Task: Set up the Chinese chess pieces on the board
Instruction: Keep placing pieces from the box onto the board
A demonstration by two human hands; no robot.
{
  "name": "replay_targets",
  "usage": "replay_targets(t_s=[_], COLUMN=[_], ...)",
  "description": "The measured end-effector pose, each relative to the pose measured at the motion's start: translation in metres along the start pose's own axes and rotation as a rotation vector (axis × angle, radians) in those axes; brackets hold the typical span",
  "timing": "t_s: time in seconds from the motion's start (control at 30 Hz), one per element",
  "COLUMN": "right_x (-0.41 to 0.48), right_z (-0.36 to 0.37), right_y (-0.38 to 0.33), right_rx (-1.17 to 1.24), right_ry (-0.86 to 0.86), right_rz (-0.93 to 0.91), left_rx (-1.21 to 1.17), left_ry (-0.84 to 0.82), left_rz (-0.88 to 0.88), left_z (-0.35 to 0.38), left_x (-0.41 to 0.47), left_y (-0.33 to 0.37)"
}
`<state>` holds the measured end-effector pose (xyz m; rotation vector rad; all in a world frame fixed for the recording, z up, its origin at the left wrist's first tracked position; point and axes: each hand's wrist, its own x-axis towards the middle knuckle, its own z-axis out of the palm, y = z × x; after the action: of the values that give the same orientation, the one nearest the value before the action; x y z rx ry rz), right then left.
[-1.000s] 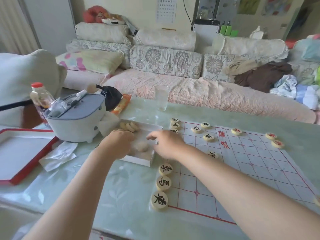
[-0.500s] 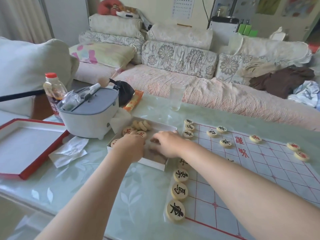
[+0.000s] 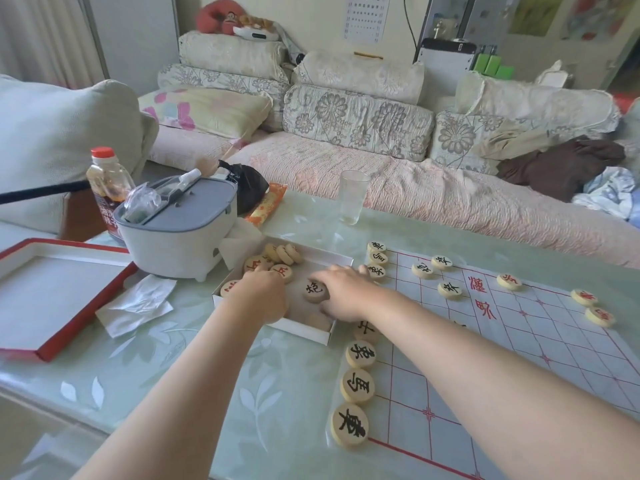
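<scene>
The paper board point(image 3: 519, 344) with a red grid lies on the right of the glass-topped table. Several black-lettered pieces line its left edge, such as one near piece point(image 3: 349, 425); red-lettered pieces point(image 3: 509, 281) sit further right. A shallow white box point(image 3: 304, 332) left of the board holds more pieces, some red-lettered point(image 3: 282, 271). My left hand point(image 3: 263, 296) is curled knuckles-up inside the box, and what it holds is hidden. My right hand point(image 3: 346, 292) reaches into the box, thumb and fingers closed around a black-lettered piece point(image 3: 316, 291).
A grey-lidded white container point(image 3: 180, 233) and a red-capped bottle point(image 3: 107, 181) stand left of the box. A red-rimmed tray point(image 3: 52, 292) and a crumpled tissue point(image 3: 135, 303) lie at the left edge. A drinking glass point(image 3: 351, 197) stands behind the box, before the sofa.
Both hands stay in the box. A black-lettered piece now shows face-up between them at my right fingertips. The view has swung a little to the left.
</scene>
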<state>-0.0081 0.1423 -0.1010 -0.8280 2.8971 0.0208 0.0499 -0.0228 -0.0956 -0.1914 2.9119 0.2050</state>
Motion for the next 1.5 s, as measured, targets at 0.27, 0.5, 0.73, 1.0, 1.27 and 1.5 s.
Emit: replay_targets(t_s=[0.27, 0.5, 0.73, 1.0, 1.27, 1.5], right_x=[-0.001, -0.029, -0.111, -0.202, -0.230, -0.224], right_z=[0.004, -0.009, -0.027, -0.012, 0.006, 0.010], right_y=[-0.003, 0.018, 0.077, 0.094, 0.081, 0.090], right_rx=[-0.011, 0.190, 0.309, 0.301, 0.333, 0.482], right_ry=[0.128, 0.345, 0.271, 0.091, 0.111, 0.188], right_rz=[-0.026, -0.028, 0.082, 0.080, 0.023, 0.041], left_rx=[-0.152, -0.319, -0.663, -0.640, -0.698, -0.903], left_ry=[0.072, 0.259, 0.105, 0.098, 0.081, 0.069], left_rz=[0.073, 0.197, 0.214, 0.232, 0.262, 0.289], left_z=[-0.007, -0.012, -0.009, 0.001, 0.014, 0.019], left_x=[-0.008, -0.004, -0.022, -0.037, -0.055, -0.068], left_y=[0.010, 0.041, 0.103, 0.140, 0.160, 0.161])
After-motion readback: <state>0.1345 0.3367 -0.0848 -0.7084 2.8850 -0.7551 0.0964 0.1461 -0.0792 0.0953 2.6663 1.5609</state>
